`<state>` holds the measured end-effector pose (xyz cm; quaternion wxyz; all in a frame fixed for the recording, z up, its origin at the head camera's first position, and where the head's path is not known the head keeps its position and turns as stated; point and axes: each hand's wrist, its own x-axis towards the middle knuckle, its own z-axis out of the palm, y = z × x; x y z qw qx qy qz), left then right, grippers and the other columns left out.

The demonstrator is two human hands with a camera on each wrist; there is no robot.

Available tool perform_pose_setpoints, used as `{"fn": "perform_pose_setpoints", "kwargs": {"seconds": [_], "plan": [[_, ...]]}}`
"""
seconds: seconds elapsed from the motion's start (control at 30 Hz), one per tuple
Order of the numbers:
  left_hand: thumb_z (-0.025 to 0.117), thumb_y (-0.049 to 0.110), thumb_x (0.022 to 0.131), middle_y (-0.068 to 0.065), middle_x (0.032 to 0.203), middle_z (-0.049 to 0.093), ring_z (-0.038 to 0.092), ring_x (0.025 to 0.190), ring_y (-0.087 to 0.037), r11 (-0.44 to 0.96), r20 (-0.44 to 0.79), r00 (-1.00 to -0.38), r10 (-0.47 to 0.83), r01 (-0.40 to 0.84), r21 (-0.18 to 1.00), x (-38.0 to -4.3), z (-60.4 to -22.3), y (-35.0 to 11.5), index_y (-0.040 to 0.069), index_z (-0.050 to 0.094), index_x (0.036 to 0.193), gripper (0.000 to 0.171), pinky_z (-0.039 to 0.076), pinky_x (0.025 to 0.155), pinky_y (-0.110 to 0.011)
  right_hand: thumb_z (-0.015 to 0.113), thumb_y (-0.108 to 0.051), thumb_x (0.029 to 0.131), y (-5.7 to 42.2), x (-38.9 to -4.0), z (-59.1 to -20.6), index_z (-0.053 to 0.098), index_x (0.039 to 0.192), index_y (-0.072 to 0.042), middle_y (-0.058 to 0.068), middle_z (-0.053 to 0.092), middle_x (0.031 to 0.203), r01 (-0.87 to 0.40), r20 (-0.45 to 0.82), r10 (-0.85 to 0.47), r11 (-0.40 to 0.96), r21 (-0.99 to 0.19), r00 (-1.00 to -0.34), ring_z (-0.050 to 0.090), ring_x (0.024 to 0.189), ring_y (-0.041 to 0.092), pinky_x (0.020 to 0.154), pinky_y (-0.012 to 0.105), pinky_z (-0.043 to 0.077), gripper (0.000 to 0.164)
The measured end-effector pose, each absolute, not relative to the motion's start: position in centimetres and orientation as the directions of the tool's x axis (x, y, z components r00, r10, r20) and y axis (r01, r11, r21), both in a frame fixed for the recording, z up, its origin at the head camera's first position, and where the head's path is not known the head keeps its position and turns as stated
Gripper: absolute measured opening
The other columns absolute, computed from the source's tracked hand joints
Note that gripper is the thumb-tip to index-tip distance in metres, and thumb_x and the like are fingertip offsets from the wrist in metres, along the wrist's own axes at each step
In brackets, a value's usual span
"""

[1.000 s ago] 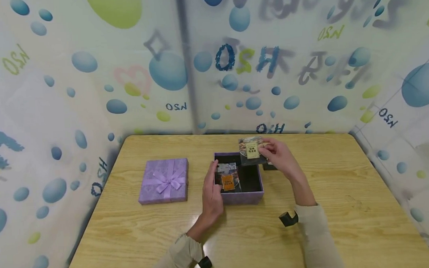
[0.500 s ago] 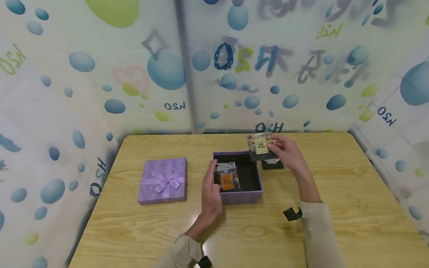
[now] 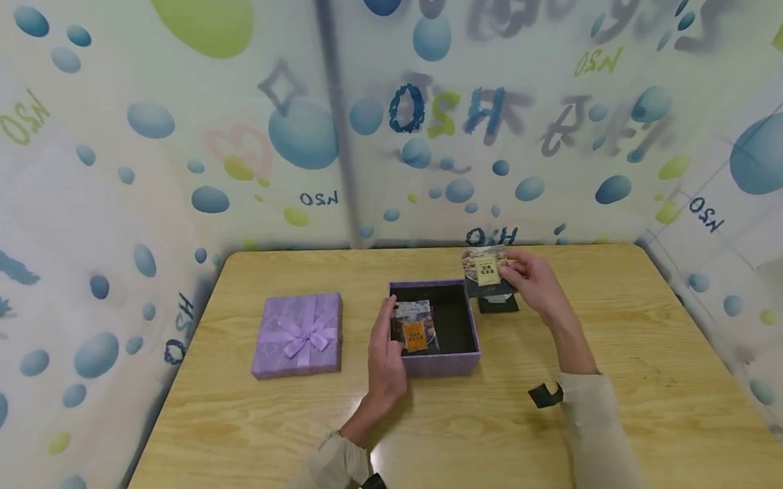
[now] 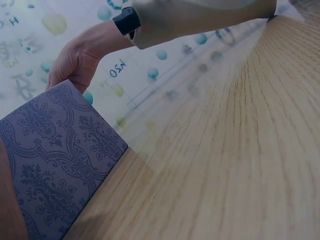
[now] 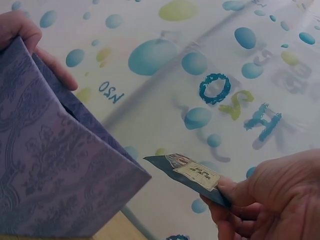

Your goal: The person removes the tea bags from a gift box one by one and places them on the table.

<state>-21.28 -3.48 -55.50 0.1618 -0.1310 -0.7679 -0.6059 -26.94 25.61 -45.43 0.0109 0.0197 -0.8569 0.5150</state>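
Note:
My right hand [image 3: 529, 278] pinches a small flat food packet [image 3: 487, 272] between thumb and fingers, by its right edge. The packet has a dark base, a food picture and a cream label; it is raised behind the box's back right corner. In the right wrist view the packet [image 5: 197, 174] shows edge-on beside the box wall. At the left side of the purple box [image 3: 441, 365], my left hand [image 3: 386, 361] grips its wall, fingers along the rim. Inside the lidless box, a second packet [image 3: 416, 329] with an orange label leans at the left; the right part shows black lining.
A purple lid [image 3: 297, 335] with a ribbon bow lies left of the box. Another dark packet [image 3: 499, 305] lies on the wooden table [image 3: 634, 380] just right of the box, partly behind the raised one. A patterned wall sheet [image 3: 530, 107] stands behind the table.
My right hand has carried the cream-labelled packet rightward, from over the box to beyond its right edge, uncovering more of the dark packet on the table. My left hand stays on the box.

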Motion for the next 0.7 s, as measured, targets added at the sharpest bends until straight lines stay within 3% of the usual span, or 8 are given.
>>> {"fn": "perform_pose_setpoints", "kwargs": {"seconds": [0.43, 0.7], "plan": [[0.032, -0.008, 0.088, -0.016, 0.169, 0.031, 0.025, 0.156, -0.039, 0.23, 0.423, -0.906, 0.017, 0.416, 0.88, -21.5, -55.2, -3.8, 0.013, 0.035, 0.164, 0.079, 0.022, 0.122, -0.059, 0.054, -0.018, 0.109, 28.4, -26.2, -46.8, 0.044, 0.153, 0.009, 0.03, 0.068, 0.116, -0.021, 0.044, 0.032, 0.525, -0.851, -0.999, 0.056, 0.08, 0.013, 0.067, 0.027, 0.046, 0.053], [0.033, -0.011, 0.087, -0.014, 0.169, 0.031, 0.026, 0.155, -0.04, 0.237, 0.423, -0.906, 0.01, 0.413, 0.879, -21.2, -55.3, -3.7, 0.012, 0.035, 0.164, 0.08, 0.024, 0.121, -0.06, 0.055, -0.025, 0.109, 30.3, -26.1, -47.2, 0.044, 0.154, 0.006, 0.032, 0.065, 0.126, 0.036, 0.012, 0.084, 0.552, -0.833, -0.996, 0.058, 0.086, 0.0, 0.072, 0.022, 0.05, 0.056]]}}
